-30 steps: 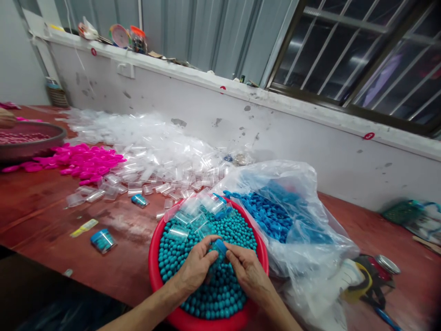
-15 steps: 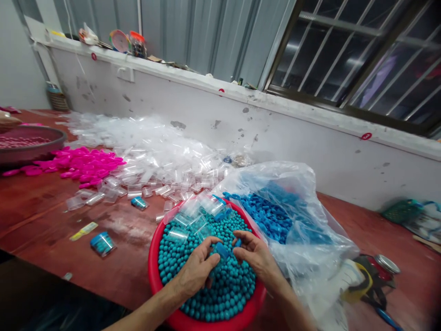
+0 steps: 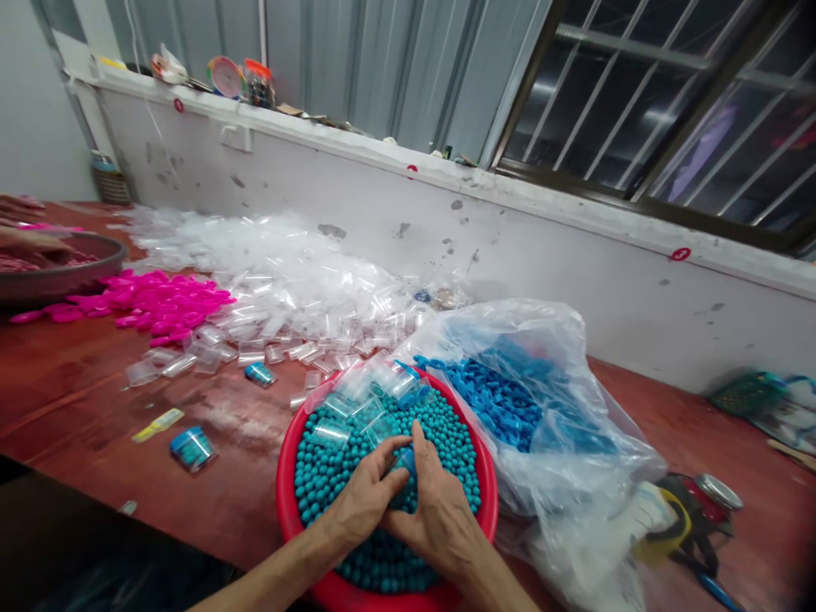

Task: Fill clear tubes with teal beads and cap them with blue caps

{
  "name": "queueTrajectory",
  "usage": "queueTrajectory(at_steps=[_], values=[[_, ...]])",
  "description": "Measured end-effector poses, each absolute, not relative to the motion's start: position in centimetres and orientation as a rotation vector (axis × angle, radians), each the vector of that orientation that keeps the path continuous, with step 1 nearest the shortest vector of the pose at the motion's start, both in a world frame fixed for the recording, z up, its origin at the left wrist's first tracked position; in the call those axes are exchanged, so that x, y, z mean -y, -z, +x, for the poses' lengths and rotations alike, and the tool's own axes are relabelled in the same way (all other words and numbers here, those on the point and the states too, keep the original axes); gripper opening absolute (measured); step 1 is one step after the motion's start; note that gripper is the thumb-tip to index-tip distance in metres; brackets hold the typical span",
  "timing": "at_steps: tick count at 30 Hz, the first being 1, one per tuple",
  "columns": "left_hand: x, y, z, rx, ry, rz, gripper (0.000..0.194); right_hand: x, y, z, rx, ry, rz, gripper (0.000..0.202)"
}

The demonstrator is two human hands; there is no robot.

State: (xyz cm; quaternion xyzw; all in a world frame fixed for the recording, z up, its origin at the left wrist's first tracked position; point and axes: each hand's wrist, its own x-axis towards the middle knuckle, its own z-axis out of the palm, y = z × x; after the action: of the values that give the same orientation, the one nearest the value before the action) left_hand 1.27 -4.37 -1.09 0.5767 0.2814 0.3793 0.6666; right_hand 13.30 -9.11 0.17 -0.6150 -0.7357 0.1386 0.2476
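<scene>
Over a red basin (image 3: 288, 476) full of teal beads (image 3: 322, 493), my left hand (image 3: 354, 501) grips a small clear container with a blue cap (image 3: 406, 463) between thumb and fingers. Closed around the other side of that container is my right hand (image 3: 439, 514), its palm and fingers pressed against the blue cap. The hands hide most of the container. Several empty clear containers (image 3: 331, 433) lie on the beads at the basin's far side. To the right, a clear plastic bag (image 3: 574, 501) holds many blue plastic pieces (image 3: 497, 404).
Filled, blue-capped containers (image 3: 192, 449) lie on the red table (image 3: 95, 425) at left, near a yellow strip (image 3: 158, 423). Behind are pink pieces (image 3: 159, 306) and a heap of clear containers (image 3: 274, 263). Another person's hand (image 3: 35, 242) is in a dark basin (image 3: 76, 276).
My right hand has moved left with a small blue piece and now presses against the container in my left hand. The other person's hand has come down into the dark basin.
</scene>
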Motion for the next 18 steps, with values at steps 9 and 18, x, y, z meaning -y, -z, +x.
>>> queueTrajectory(at_steps=[9, 18], values=[[4.8, 1.4, 1.4, -0.787, -0.945, 1.383, 0.021, 8.5, 0.2, 11.9, 2.137, -0.146, -1.682, 0.091], [4.3, -0.7, -1.6, -0.968, -0.952, 1.514, 0.034, 7.7, -1.3, 14.7, 1.997, -0.58, -1.525, 0.078]])
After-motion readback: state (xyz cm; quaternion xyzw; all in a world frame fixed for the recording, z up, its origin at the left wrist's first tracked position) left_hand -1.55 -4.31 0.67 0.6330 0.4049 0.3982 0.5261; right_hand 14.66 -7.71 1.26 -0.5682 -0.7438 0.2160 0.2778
